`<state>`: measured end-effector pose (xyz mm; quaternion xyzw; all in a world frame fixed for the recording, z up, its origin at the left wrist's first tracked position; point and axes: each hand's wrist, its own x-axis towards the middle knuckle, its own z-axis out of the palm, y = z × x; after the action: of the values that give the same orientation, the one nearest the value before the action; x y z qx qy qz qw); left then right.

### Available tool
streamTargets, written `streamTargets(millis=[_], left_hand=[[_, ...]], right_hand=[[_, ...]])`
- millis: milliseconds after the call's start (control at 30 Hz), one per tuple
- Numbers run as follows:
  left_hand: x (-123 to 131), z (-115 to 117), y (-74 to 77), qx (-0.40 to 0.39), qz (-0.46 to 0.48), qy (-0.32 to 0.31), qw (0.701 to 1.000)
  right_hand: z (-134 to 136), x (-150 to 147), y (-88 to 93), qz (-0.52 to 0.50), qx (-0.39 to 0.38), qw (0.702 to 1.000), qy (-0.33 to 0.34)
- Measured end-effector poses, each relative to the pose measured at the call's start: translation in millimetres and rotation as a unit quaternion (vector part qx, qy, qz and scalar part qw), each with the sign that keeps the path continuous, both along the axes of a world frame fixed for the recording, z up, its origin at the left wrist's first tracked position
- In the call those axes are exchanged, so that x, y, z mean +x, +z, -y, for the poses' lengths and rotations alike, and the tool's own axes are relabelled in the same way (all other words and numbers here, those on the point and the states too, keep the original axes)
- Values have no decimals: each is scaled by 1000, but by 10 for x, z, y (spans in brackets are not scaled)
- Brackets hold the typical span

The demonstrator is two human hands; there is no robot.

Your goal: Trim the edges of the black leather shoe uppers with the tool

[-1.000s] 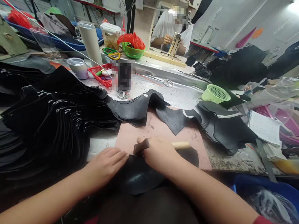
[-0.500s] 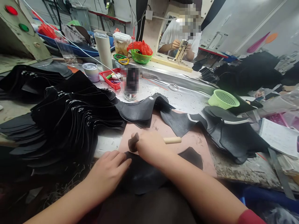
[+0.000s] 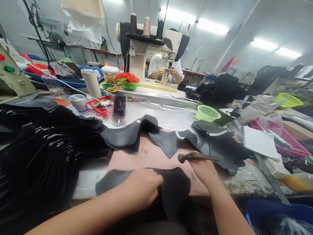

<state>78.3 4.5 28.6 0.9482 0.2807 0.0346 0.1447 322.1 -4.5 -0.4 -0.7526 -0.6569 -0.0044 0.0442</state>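
My left hand [image 3: 143,186] is closed on the upper edge of a black leather piece [image 3: 177,186], which lies over the front of a pinkish board [image 3: 127,160] and droops off its near side. In my right hand [image 3: 201,168] is a hammer [image 3: 193,156], raised over the board's right side; its dark metal head shows, while the handle is hidden by the hand. Beyond my hands, a leather piece with a white strip [image 3: 168,140] rests on the board. To its left another curved black piece [image 3: 122,135] reaches onto the board.
A big stack of black leather pieces [image 3: 49,153] fills the left side. More pieces [image 3: 220,147] lie at right, beside a spiral notebook [image 3: 260,142] and a green basket [image 3: 207,112]. A red tray [image 3: 99,106] and tumbler [image 3: 91,83] stand behind. A person [image 3: 166,70] works at a sewing machine [image 3: 138,55].
My right hand has moved right with the hammer, off the leather piece. My left hand has moved right and closed on the piece's edge. The view has tilted up and turned right.
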Motion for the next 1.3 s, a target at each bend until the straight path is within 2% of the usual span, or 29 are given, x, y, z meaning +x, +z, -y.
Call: streamTargets(millis=[100, 200, 267, 300, 333, 400, 467, 533, 633, 733, 833, 933, 1033, 1167, 1233, 1300], left_hand=[[-155, -259, 601, 61, 74, 125, 987], [-191, -614, 1215, 204, 130, 246, 939], [-136, -917, 1468, 280, 122, 314, 899], [-94, -1084, 1521, 296, 108, 336, 888], [-49, -1255, 1523, 286, 81, 347, 890], [41, -1577, 1387, 213, 11, 335, 918], [127, -1815, 1134, 112, -61, 294, 947], [239, -1915, 865, 60, -99, 262, 958], [542, -1804, 555, 76, -94, 234, 965], [1037, -1542, 305, 132, -9, 165, 977], [1547, -1368, 19, 88, -8, 78, 993], [1803, -1319, -236, 58, -31, 46, 997], [1668, -1188, -402, 49, -37, 19, 998], [1017, -679, -517, 52, -15, -66, 996], [657, -384, -469, 29, 30, -73, 996], [397, -168, -321, -37, 53, -40, 997]], right_hand=[[188, 397, -283, -37, -5, 997, -72], [305, 503, -464, -91, 22, 988, -122], [340, 486, -513, -150, 71, 978, -125], [349, 469, -520, -184, 95, 971, -121], [353, 453, -520, -215, 114, 963, -118], [356, 427, -509, -256, 126, 951, -120], [356, 411, -495, -272, 128, 944, -136], [356, 397, -488, -280, 132, 940, -142], [355, 378, -488, -291, 144, 935, -139], [345, 363, -472, -297, 146, 934, -136], [334, 354, -416, -311, 145, 931, -122], [364, 367, -321, -362, 123, 918, -105], [491, 440, -188, -406, 82, 906, -90], [747, 617, 42, -475, 23, 879, -23], [832, 691, 155, -492, 3, 871, -5], [847, 718, 246, -478, -12, 878, 1]])
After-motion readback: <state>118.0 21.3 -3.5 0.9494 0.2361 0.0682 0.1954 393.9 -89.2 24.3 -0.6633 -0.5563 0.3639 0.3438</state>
